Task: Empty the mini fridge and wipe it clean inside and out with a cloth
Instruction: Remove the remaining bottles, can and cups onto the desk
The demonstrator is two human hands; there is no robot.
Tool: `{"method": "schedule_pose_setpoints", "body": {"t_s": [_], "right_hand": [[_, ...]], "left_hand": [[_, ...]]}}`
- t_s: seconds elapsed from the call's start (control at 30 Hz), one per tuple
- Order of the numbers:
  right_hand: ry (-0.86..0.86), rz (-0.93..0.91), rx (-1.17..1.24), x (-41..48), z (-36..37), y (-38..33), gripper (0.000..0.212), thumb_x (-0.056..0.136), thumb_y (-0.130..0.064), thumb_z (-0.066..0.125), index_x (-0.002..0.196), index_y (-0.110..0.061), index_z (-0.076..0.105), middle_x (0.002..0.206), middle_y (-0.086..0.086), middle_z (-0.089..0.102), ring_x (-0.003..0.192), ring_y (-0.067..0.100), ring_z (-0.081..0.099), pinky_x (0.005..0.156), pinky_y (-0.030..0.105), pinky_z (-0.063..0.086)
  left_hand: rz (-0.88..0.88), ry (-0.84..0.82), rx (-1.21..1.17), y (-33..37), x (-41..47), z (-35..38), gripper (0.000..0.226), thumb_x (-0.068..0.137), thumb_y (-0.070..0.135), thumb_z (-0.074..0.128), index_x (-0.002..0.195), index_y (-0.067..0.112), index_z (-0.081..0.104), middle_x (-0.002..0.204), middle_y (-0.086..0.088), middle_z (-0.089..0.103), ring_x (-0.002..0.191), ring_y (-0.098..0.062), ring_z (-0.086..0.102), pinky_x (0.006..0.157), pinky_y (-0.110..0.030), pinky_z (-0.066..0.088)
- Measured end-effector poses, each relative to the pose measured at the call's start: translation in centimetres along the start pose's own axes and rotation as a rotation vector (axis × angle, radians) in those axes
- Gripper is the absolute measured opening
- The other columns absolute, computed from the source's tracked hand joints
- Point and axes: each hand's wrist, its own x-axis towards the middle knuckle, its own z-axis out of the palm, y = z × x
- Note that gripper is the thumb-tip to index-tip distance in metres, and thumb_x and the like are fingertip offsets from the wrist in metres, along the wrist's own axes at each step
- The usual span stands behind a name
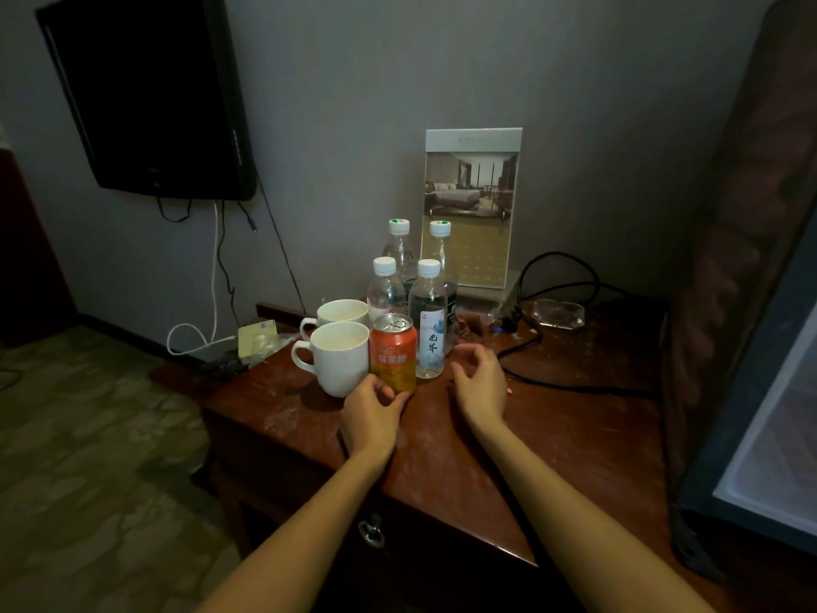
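Nearest the camera, a metal drawer handle [371, 530] hangs on the front of the wooden table [552, 435], whose top looks dusty and smeared. At the right edge of the view stands the mini fridge [760, 435] with its pale inside showing, so the door appears open; what is left in it cannot be seen from here.

On the table top the left hand [373, 415] grasps the foot of an upright orange can [393, 351], thumb on one side and fingers on the other. The right hand [479, 382] holds nothing. Its fingers are loosely curled just beside a labelled bottle [428, 323], not plainly touching it. Two white cups [340, 356] stand just left of the can, and three more water bottles [388, 287] cluster behind.

Farther back a picture card [471, 205] stands by the wall and a black cable [557, 276] loops over the table near a glass ashtray [558, 312]. A dark television [150, 95] hangs on the wall.

The step in hand appears to be the emptying, with the drinks gathered on the table. The next move likely calls for letting go of the can without knocking the crowded cups and bottles. The person would then turn right to check the fridge and find a cloth, as none is in view
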Motion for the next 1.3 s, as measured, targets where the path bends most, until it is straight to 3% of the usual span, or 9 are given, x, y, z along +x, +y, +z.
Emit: {"method": "schedule_pose_setpoints", "body": {"t_s": [0.13,0.27,0.53,0.77,0.9,1.03,1.17,1.23,1.3], "right_hand": [[-0.142,-0.034,-0.291,3.0,0.5,0.9,0.039,0.092,-0.016,0.061,0.130,-0.015,0.054,0.136,0.006,0.049,0.127,0.022,0.045,0.101,0.035,0.041],[-0.238,-0.009,-0.441,4.8,1.6,1.2,0.050,0.096,-0.019,0.055,0.143,-0.011,0.039,0.143,0.010,0.045,0.131,0.027,0.043,0.103,0.039,0.040],[-0.144,-0.071,-0.758,5.2,2.3,1.3,0.033,0.098,-0.018,0.045,0.129,-0.007,0.050,0.131,0.013,0.053,0.122,0.030,0.044,0.097,0.036,0.037],[-0.033,0.052,-0.462,3.8,-1.0,0.8,0.036,0.102,-0.023,0.037,0.128,-0.001,0.051,0.137,0.019,0.045,0.128,0.035,0.038,0.107,0.040,0.026],[-0.047,0.121,-0.078,3.2,-5.0,-1.3,0.030,0.104,-0.021,0.033,0.121,-0.004,0.051,0.120,0.022,0.060,0.114,0.038,0.054,0.086,0.038,0.039],[-0.035,-0.034,0.030,2.5,-9.4,-3.7,0.025,0.103,-0.021,0.040,0.113,-0.007,0.058,0.110,0.015,0.065,0.106,0.033,0.058,0.084,0.039,0.042],[-0.143,-0.155,0.125,1.3,-14.2,-6.5,0.018,0.102,-0.018,0.044,0.100,-0.006,0.058,0.089,0.004,0.061,0.089,0.023,0.060,0.075,0.038,0.045],[-0.179,-0.195,0.189,0.2,-16.7,-8.0,0.015,0.102,-0.015,0.045,0.099,-0.008,0.057,0.086,-0.002,0.058,0.085,0.012,0.057,0.074,0.028,0.043],[-0.174,-0.225,0.221,-1.0,-19.4,-9.2,0.017,0.102,-0.014,0.044,0.103,-0.005,0.058,0.089,-0.002,0.059,0.085,0.006,0.055,0.075,0.022,0.042]], "left_hand": [[0.020,0.011,0.011,-0.1,0.2,0.2,0.034,0.079,0.028,0.077,0.066,0.022,0.047,0.069,0.008,0.056,0.070,-0.013,0.055,0.063,-0.028,0.039],[0.033,0.024,-0.001,-0.1,0.1,0.3,0.031,0.080,0.028,0.077,0.068,0.021,0.049,0.070,0.009,0.057,0.068,-0.011,0.054,0.063,-0.028,0.042],[0.166,0.044,-0.038,0.3,-0.2,0.2,0.023,0.080,0.025,0.077,0.076,0.019,0.056,0.066,0.007,0.060,0.063,-0.005,0.057,0.060,-0.022,0.046],[0.336,0.011,-0.086,0.5,-0.7,0.0,0.021,0.080,0.024,0.076,0.087,0.023,0.057,0.063,0.007,0.057,0.060,-0.006,0.056,0.061,-0.029,0.051],[0.491,-0.055,-0.102,0.5,-1.1,0.2,0.031,0.078,0.026,0.079,0.099,0.027,0.056,0.076,0.010,0.057,0.070,-0.004,0.057,0.060,-0.021,0.048],[0.463,-0.171,-0.161,1.2,-2.4,0.7,0.062,0.075,0.032,0.081,0.127,0.027,0.049,0.116,0.010,0.057,0.102,-0.005,0.057,0.083,-0.025,0.051],[0.411,-0.335,-0.201,4.2,-4.7,1.3,0.097,0.069,0.044,0.082,0.148,0.021,0.031,0.138,0.014,0.034,0.128,-0.002,0.032,0.104,-0.023,0.031],[0.397,-0.413,-0.260,6.1,-5.7,2.1,0.096,0.062,0.052,0.084,0.141,0.017,0.042,0.139,0.010,0.041,0.130,-0.006,0.038,0.109,-0.029,0.034],[0.276,-0.507,-0.390,7.8,-6.6,2.8,0.076,0.052,0.059,0.083,0.115,0.020,0.064,0.118,0.002,0.066,0.112,-0.013,0.060,0.100,-0.041,0.047]]}}
